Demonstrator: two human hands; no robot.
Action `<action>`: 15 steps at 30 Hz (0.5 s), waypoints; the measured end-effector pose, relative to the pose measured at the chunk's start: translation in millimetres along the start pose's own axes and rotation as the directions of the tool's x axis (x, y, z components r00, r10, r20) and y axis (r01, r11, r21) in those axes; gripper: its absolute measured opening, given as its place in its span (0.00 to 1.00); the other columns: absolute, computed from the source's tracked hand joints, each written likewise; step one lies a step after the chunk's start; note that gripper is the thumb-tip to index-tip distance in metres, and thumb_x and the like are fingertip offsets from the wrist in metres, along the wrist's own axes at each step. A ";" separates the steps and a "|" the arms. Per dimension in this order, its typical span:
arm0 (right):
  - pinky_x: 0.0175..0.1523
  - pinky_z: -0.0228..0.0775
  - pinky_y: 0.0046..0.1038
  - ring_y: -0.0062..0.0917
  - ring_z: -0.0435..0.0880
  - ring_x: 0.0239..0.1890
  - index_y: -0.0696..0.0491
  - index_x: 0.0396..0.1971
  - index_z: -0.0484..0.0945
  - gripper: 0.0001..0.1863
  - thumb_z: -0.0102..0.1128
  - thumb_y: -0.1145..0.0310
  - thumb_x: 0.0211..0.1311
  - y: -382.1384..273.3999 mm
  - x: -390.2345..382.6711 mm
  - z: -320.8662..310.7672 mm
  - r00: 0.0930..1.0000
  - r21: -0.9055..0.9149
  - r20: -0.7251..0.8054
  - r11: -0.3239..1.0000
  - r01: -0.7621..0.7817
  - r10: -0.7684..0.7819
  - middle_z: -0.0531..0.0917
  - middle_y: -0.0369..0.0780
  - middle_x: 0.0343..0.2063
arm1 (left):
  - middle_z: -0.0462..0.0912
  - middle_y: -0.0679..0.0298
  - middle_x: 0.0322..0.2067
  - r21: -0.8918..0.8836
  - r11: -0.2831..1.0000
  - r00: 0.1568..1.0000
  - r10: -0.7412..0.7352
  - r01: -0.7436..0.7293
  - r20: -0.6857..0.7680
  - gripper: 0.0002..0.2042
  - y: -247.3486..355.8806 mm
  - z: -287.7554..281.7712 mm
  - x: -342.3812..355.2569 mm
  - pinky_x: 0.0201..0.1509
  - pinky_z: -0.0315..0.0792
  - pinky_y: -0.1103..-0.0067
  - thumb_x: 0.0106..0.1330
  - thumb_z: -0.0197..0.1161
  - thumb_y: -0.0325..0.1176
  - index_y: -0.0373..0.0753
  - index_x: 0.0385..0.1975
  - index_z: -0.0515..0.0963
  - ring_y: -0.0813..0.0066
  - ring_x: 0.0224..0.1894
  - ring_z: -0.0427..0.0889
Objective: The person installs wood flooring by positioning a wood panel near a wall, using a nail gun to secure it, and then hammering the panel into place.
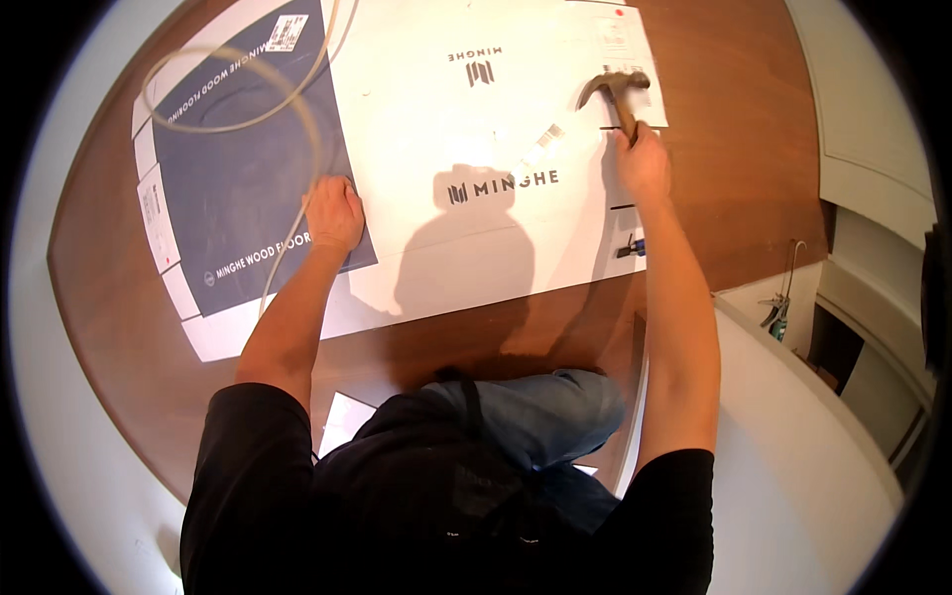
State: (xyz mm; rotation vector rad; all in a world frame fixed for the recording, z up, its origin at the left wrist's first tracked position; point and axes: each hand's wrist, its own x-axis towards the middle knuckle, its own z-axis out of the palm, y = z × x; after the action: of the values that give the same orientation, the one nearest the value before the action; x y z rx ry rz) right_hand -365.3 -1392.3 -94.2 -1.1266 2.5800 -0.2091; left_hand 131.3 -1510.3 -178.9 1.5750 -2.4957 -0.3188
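Observation:
My right hand [645,167] is closed around the handle of a claw hammer [617,83]. The hammer's metal head points away from me, over the far right part of a flattened cardboard sheet [407,119]. My left hand [335,213] is closed, resting low on the sheet's dark blue panel, with a thin pale hose [294,230] running through its fingers. From there the hose rises, partly blurred, into a loop over the blue panel and leaves at the top. My fingertips on the left are hidden from above.
Brown wood flooring [734,169] surrounds the cardboard. A small blue-and-black tool [632,248] lies at the sheet's right edge. At the right, a caulking gun [778,312] stands beyond a curved white panel [783,446]. White walls bound both sides.

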 end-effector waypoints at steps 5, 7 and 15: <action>0.59 0.76 0.48 0.49 0.83 0.55 0.55 0.57 0.78 0.22 0.63 0.57 0.71 -3.6 32.6 8.6 0.998 -0.091 0.058 0.996 -0.011 0.017 0.82 0.52 0.55 | 0.79 0.56 0.41 0.034 0.999 0.999 -0.030 0.029 0.043 0.06 -5.0 7.1 -3.3 0.56 0.64 0.54 0.70 0.55 0.35 0.45 0.42 0.75 0.49 0.51 0.75; 0.64 0.73 0.47 0.45 0.81 0.60 0.51 0.62 0.77 0.25 0.66 0.63 0.67 -9.3 22.4 17.5 0.801 -0.305 -0.316 0.854 0.421 -0.508 0.81 0.48 0.59 | 0.78 0.57 0.40 0.065 0.998 1.000 -0.004 0.003 0.026 0.06 -1.5 7.1 1.7 0.56 0.63 0.53 0.69 0.56 0.35 0.45 0.41 0.74 0.48 0.51 0.75; 0.73 0.60 0.42 0.34 0.73 0.65 0.50 0.49 0.83 0.18 0.73 0.64 0.59 -68.1 12.7 20.8 0.502 0.067 0.315 0.547 0.835 -0.805 0.75 0.38 0.61 | 0.77 0.58 0.39 -0.041 0.999 0.998 -0.009 0.011 0.065 0.05 0.2 5.3 3.6 0.55 0.63 0.53 0.68 0.57 0.34 0.44 0.39 0.74 0.49 0.48 0.74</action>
State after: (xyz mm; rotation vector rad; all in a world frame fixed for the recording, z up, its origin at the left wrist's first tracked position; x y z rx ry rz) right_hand -319.5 -1448.0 -99.2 -2.1716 1.5800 -0.0951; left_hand 128.1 -1513.0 -183.9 1.5865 -2.5125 -0.4266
